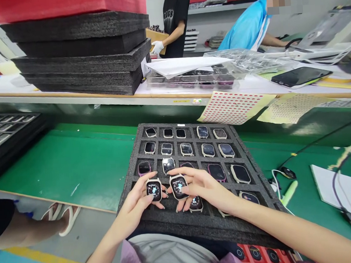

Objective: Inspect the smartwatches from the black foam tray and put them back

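My left hand (142, 194) grips a smartwatch without a strap, a silver-cased smartwatch (154, 189) whose lit screen shows a dial. Just to its right, my right hand (193, 186) has its fingers closed round a second smartwatch (178, 186), also lit with a dial face. Both are held over a black foam tray (126, 183) divided into square pockets. Several strapless watches lie in those pockets, most with dark screens, some with purple cases (216, 172). Below my right hand another lit watch (196, 204) rests in the tray.
A tall stack of black foam sheets (81, 46) stands on the shelf, beside clear plastic trays (190, 81). A phone (301, 77) lies at the right. Cables and a white sheet (342, 188) are on the green bench (76, 169). Two people are beyond the shelf; another person's leg shows at left.
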`<state>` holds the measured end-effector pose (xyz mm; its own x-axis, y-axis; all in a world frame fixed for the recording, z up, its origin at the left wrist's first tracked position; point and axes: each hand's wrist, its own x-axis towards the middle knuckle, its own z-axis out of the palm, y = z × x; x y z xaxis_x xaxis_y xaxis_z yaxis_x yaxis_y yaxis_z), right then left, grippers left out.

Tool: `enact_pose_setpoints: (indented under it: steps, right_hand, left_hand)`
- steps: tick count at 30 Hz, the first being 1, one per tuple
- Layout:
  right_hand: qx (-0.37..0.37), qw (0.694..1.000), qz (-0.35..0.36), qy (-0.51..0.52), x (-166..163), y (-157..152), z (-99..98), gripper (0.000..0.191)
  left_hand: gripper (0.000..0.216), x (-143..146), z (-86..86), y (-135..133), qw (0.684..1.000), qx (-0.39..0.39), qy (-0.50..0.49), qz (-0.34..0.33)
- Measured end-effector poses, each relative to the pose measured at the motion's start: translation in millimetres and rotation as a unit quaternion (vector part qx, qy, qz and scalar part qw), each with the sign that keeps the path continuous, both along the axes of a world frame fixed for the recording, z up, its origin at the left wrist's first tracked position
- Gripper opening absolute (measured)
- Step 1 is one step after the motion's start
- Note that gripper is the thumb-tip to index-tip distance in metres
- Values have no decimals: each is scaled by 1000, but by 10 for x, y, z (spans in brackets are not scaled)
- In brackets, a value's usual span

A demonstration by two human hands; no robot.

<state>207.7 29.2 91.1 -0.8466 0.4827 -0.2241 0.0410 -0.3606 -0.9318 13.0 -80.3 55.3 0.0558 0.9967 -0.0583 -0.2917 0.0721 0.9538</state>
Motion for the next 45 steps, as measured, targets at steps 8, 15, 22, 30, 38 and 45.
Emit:
enact_pose_setpoints:
  steps: [8,15,22,30,38,45]
  right_hand:
    - [9,1000,1,-4,1,-14,5,45]
    - [17,997,28,64,-17,-24,-5,47]
    - [27,999,34,33,-24,-44,46,37]
    - [51,996,43,51,-97,30,120,44]
    - [42,998,43,35,-50,21,84,51]
    - [39,997,49,38,-19,26,32,51]
  left_hand:
    - [43,5,-7,20,1000,2,20,0]
    - [40,74,22,-1,986,0,140,89]
    - [26,40,-12,-2,976,-2,202,82]
    - [31,123,218,112,986,19,137,92]
    - [27,97,45,143,976,22,199,81]
    - [23,112,46,111,974,22,217,65]
